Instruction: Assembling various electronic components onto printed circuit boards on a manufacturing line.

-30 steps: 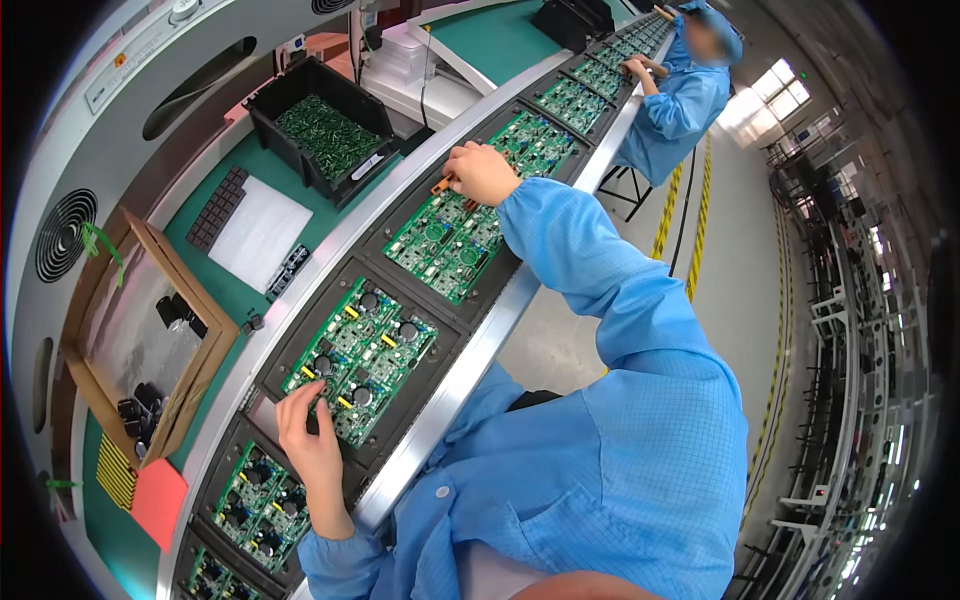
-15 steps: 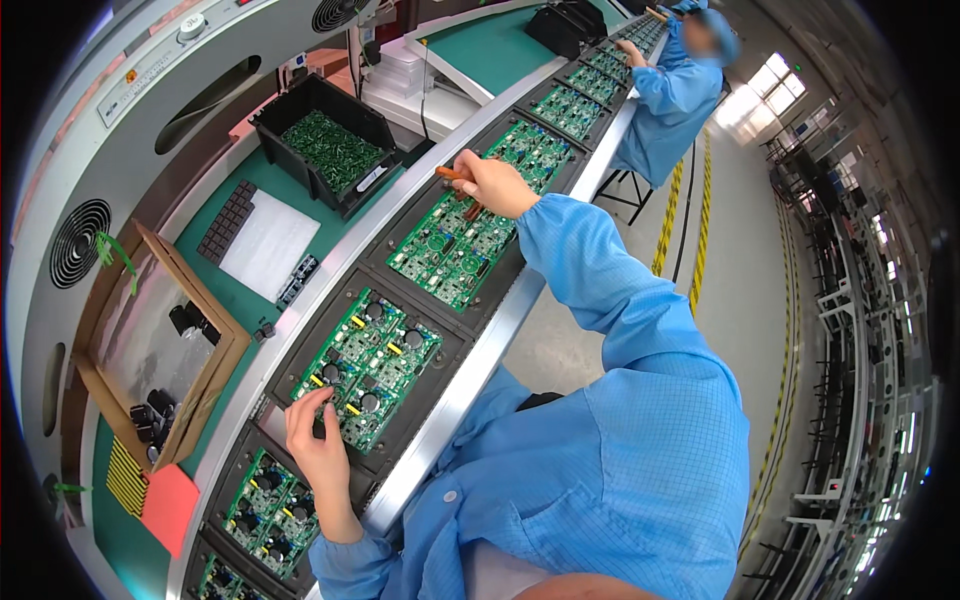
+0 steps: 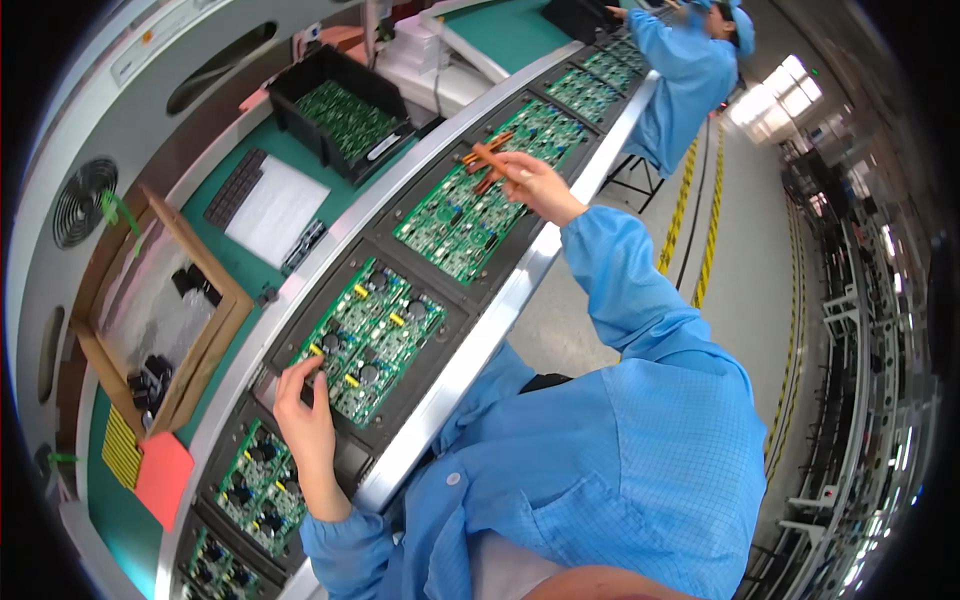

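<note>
My right hand [image 3: 535, 185] pinches a slim orange-brown stick [image 3: 490, 160] above a green circuit board [image 3: 445, 230] in a dark carrier. More orange-brown pieces lie on that board beside my fingers; what they are is too small to tell. My left hand [image 3: 303, 412] is at the left edge of a nearer circuit board [image 3: 375, 335] that carries black round capacitors and yellow parts. Its thumb and forefinger are apart, with nothing visible between them.
A black bin [image 3: 345, 110] of small green parts stands beyond the metal rail. Left lie a white sheet [image 3: 275, 215], a cardboard box [image 3: 165, 320] with black parts and a red card [image 3: 163, 480]. More boards [image 3: 265, 490] line the conveyor. A blue-clad person [image 3: 685, 80] works at the far end.
My right hand has shifted right and slightly nearer, and the stick now points up and left from it. My left hand has moved slightly up and left along the board's edge.
</note>
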Action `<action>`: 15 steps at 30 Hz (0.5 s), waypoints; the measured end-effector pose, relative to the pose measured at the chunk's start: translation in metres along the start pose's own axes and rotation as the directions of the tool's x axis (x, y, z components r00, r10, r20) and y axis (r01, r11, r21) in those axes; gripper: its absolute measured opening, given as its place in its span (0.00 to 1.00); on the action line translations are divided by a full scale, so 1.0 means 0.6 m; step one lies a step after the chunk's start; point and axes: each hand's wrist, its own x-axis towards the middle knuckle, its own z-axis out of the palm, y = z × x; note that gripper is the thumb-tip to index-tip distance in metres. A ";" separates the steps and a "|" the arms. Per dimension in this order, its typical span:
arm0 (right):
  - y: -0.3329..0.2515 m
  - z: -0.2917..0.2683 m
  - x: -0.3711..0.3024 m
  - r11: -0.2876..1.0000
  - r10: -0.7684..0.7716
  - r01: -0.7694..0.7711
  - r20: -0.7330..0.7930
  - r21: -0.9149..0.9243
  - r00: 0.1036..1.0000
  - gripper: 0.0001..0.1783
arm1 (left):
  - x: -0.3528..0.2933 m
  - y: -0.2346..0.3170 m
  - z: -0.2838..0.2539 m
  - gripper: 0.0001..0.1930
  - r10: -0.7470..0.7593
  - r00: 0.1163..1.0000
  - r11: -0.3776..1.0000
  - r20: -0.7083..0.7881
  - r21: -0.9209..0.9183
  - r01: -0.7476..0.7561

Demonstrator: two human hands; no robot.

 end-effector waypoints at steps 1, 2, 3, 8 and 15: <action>0.000 -0.009 -0.001 0.998 -0.010 0.004 0.085 0.066 0.996 0.22 | 0.002 0.000 0.003 0.10 0.030 1.000 0.999 -0.005 -0.013 -0.030; -0.001 -0.026 0.001 0.991 -0.032 0.009 0.170 0.133 0.985 0.23 | 0.003 0.004 0.000 0.10 0.055 0.998 0.998 -0.005 -0.015 -0.056; -0.006 -0.023 -0.005 0.976 -0.029 -0.011 0.182 0.215 0.983 0.25 | 0.002 0.001 -0.002 0.10 0.031 0.999 0.999 0.007 -0.018 -0.031; -0.029 0.016 -0.050 0.990 0.090 -0.112 0.233 0.086 0.968 0.31 | 0.012 0.003 -0.002 0.11 -0.022 0.998 0.999 0.056 0.033 0.020; -0.026 0.166 -0.096 0.982 0.151 -0.179 0.330 0.055 0.932 0.33 | 0.003 -0.003 0.001 0.09 -0.074 0.993 0.986 0.093 0.155 0.059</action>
